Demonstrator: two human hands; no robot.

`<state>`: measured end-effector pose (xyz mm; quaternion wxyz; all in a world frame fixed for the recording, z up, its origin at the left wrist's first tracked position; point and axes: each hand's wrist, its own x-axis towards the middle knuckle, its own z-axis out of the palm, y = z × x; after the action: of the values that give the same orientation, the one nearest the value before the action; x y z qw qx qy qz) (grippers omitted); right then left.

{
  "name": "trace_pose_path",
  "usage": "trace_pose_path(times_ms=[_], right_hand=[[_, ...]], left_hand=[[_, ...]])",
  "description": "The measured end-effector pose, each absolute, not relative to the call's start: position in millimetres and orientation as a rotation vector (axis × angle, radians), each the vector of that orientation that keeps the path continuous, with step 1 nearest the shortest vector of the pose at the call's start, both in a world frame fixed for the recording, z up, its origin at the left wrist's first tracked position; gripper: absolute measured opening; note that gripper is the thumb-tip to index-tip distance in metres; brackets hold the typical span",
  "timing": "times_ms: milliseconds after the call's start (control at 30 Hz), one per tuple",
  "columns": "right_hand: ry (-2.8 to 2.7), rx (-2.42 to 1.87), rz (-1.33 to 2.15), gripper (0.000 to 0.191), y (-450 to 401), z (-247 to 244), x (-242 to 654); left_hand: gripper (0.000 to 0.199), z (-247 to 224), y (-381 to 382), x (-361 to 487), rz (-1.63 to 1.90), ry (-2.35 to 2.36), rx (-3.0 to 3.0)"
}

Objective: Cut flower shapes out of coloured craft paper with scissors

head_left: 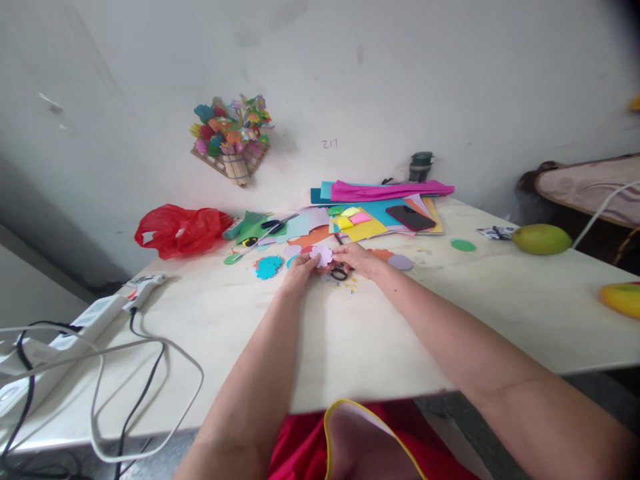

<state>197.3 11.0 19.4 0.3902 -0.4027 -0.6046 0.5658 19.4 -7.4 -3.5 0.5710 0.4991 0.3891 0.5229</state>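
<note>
Over the middle of the table, a lilac scalloped paper flower (321, 255) is pinched at its left edge by my left hand (302, 272), which is closed. At its right edge, my right hand (359, 260) is closed too, thumb and fingers meeting on the paper. Scissors (339, 273) with dark handles show just under my right hand; whether they lie on the table or hang from the fingers I cannot tell. Left of my hands lies a stack of blue scalloped paper flowers (269, 267). A lilac paper circle (401, 262) rests to the right.
Coloured paper sheets (367, 230) and a phone (411, 217) lie at the back. Larger scissors (275, 225) rest near a red plastic bag (183, 230). A power strip (95, 315) with loose cables occupies the left. A mango (541, 239) and green paper oval (463, 245) sit right.
</note>
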Motion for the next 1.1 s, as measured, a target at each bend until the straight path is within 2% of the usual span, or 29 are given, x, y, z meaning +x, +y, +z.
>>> trace_pose_path(times_ms=[333, 533, 700, 1100], right_hand=[[-1.494, -0.998, 1.468, 0.005, 9.2, 19.8, 199.4], [-1.498, -0.985, 1.455, 0.01, 7.8, 21.0, 200.5], [-1.476, -0.993, 1.453, 0.006, 7.2, 22.9, 199.3], [-1.481, -1.002, 1.461, 0.011, 7.5, 21.7, 197.6]], left_hand=[[0.038, -3.0, -7.4, 19.3, 1.246, 0.913, 1.187], [0.04, -3.7, -6.2, 19.7, 1.247, 0.93, 1.176], [0.041, -3.4, -6.3, 19.5, 1.235, 0.927, 1.206], [0.038, -4.0, -5.5, 19.0, 1.226, 0.943, 1.231]])
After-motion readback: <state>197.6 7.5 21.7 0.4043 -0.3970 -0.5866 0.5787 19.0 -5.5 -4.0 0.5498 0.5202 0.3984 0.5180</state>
